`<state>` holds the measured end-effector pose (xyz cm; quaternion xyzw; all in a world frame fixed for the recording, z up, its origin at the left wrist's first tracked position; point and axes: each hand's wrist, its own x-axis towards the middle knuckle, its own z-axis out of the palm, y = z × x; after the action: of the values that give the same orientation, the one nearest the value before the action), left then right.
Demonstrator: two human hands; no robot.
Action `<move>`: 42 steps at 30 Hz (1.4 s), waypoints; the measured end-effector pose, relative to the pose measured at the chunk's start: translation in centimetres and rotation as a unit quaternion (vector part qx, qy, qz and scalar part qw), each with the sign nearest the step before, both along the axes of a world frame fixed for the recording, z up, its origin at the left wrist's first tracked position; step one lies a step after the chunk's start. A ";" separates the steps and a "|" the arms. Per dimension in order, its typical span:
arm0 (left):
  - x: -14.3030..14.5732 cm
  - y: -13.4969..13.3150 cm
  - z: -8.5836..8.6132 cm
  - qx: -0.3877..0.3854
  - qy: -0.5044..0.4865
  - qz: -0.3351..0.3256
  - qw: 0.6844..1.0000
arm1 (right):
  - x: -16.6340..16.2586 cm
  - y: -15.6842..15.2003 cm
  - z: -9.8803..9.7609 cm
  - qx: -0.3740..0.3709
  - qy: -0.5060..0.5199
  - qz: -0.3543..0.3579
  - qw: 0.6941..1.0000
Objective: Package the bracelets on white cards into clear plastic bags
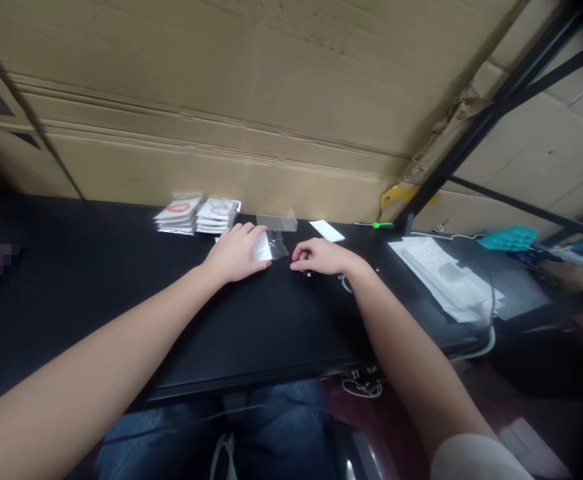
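- Cardboard sheets (251,100) wall off the far side of a black table (121,287), just beyond both hands.
- Left hand (236,253) lies flat and palm down with its fingers stretched out, pressing on the near-left part of a small clear bag (270,247).
- That bag sticks out from under the fingertips on the thumb side, with something white inside it, and it lies between the two hands.
- Right hand (321,257) is curled with its knuckles up and its fingertips on the table just right of the bag (I cannot tell whether it pinches anything).
- Beyond the left hand, near the cardboard, sit two stacks of sealed packets (198,215).
- Another clear packet (277,222) lies just past the bag, and a white card (327,231) lies beyond the right hand.
- Right of the right wrist, white papers (441,273) cover the table's end beside a black metal frame (471,140).
- Bare tabletop runs wide to the left of the left arm, and the near edge crosses under both forearms.
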<state>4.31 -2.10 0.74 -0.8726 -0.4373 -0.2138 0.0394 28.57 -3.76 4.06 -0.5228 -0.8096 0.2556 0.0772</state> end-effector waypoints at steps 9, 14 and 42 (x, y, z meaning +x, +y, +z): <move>0.2 -0.1 0.0 -0.001 0.012 -0.002 1.000 | 1.4 -0.3 0.6 -0.024 -0.071 0.026 0.997; 0.2 0.0 -0.1 -0.004 0.010 -0.009 1.000 | 0.4 -0.4 0.5 -0.028 -0.047 0.036 0.998; 0.4 -0.2 0.2 0.007 0.007 -0.068 0.998 | 0.1 -1.0 2.0 -0.013 0.148 -0.018 0.989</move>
<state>4.72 -2.34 0.98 -0.9016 -0.3750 -0.2130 0.0341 28.68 -4.81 6.02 -0.4945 -0.7766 0.3389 0.1937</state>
